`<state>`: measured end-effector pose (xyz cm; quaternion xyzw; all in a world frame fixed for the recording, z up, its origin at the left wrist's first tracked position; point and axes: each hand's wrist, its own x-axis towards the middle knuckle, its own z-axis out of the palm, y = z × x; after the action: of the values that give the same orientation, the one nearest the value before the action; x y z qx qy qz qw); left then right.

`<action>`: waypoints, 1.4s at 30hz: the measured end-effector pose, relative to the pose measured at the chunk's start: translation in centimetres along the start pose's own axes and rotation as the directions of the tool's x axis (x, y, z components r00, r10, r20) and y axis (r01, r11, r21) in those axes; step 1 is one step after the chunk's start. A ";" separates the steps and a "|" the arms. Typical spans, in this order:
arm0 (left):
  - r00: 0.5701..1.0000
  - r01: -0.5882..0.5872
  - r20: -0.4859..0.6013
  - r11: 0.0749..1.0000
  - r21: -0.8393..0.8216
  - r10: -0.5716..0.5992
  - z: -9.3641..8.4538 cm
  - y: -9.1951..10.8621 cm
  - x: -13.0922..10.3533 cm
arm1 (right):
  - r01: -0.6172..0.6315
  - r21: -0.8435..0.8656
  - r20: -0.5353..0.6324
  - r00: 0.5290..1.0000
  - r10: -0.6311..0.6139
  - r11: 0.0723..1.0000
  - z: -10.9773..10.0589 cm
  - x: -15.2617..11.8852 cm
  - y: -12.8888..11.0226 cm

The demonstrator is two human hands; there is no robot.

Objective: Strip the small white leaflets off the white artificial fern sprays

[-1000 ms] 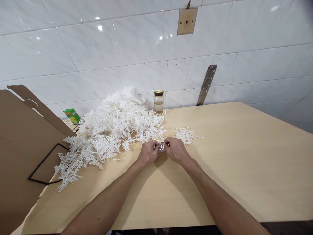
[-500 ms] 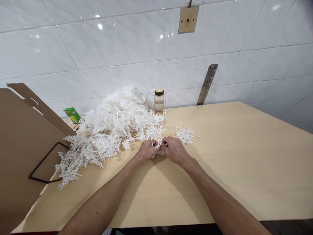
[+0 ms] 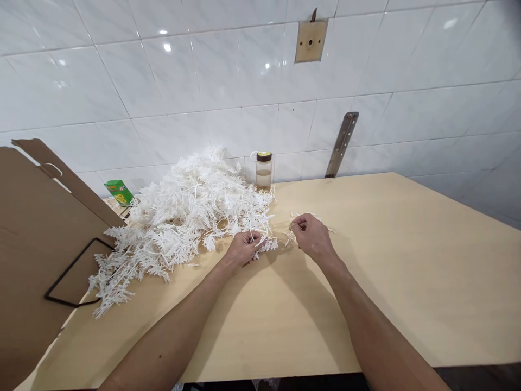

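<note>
A large heap of white artificial foliage (image 3: 195, 201), made of fine branching sprigs, lies on the left half of the table. At its right edge, my left hand (image 3: 243, 248) is closed on a white foliage sprig (image 3: 268, 245), whose feathery tips stick out to the right of the fingers. My right hand (image 3: 313, 233) is pinched over a small pile of loose white bits (image 3: 291, 237) and hides most of it. What its fingertips hold, if anything, is too small to make out.
A lidded bottle (image 3: 264, 171) partly filled with liquid stands behind the heap, near the tiled wall. On the left are a cardboard box (image 3: 36, 233), a black wire frame (image 3: 67, 274) and a green carton (image 3: 119, 192). A metal bracket (image 3: 342, 144) leans at the wall.
My right hand has moved away from the left hand, to the right and slightly up, over the small pile. The left hand has stayed in place with the sprig.
</note>
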<state>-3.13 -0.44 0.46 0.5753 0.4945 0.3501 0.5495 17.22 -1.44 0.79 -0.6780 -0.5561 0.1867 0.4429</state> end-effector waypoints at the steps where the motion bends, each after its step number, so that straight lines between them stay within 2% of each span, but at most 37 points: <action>1: 1.000 0.003 0.000 1.000 -0.003 -0.003 0.0 0.1 -0.1 | -0.001 0.007 0.003 1.000 0.001 1.000 -0.1 0.0 0.1; 6: 1.000 -0.010 -0.016 1.000 -0.008 0.010 0.3 0.0 0.0 | 0.078 0.049 0.043 0.996 -0.080 0.996 0.2 0.1 0.3; 11: 0.985 -0.105 -0.132 0.994 0.030 0.108 0.3 -1.1 0.7 | 0.139 0.030 0.156 0.977 -0.142 0.990 0.5 -0.4 -0.3; 14: 0.964 -0.194 -0.169 0.977 0.086 0.206 0.2 -1.5 1.0 | 0.146 0.057 0.280 0.947 -0.156 0.988 0.6 -0.8 -0.6; 18: 0.950 -0.226 -0.182 0.962 0.153 0.252 0.2 -1.7 1.1 | 0.157 0.101 0.406 0.895 -0.185 0.982 0.8 -1.1 -0.9; 22: 0.940 -0.261 -0.174 0.946 0.193 0.294 0.1 -1.8 1.1 | 0.176 0.082 0.378 0.905 -0.194 0.981 1.3 -1.4 -1.4; 26: 0.919 -0.264 -0.202 0.908 0.324 0.340 0.0 -1.6 0.8 | 0.231 0.016 0.323 0.919 -0.224 0.973 1.9 -1.9 -2.0; 30: 0.927 -0.224 -0.204 0.899 0.376 0.316 0.1 -1.2 0.4 | 0.255 0.034 0.331 0.910 -0.252 0.966 2.3 -2.3 -2.2; 33: 0.944 -0.199 -0.196 0.931 0.306 0.266 0.3 -0.9 0.3 | 0.209 0.075 0.352 0.909 -0.222 0.975 2.6 -2.4 -2.2; 37: 0.989 -0.115 -0.076 0.987 0.114 0.124 0.3 -0.4 0.1 | 0.172 0.210 0.264 0.938 -0.225 0.963 2.9 -2.0 -1.9; 39: 0.999 -0.051 -0.015 0.998 0.046 0.052 0.1 -0.1 0.0 | 0.137 0.248 0.230 0.953 -0.196 0.959 2.9 -1.8 -1.7; 42: 0.999 0.001 0.037 1.000 -0.016 0.000 -0.1 0.1 -0.1 | 0.036 0.260 0.253 0.962 -0.104 0.965 2.6 -1.6 -1.4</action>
<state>-3.23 -0.49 0.64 0.5770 0.4817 0.3432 0.5632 13.92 -1.88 0.16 -0.5648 -0.6055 0.3290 0.4541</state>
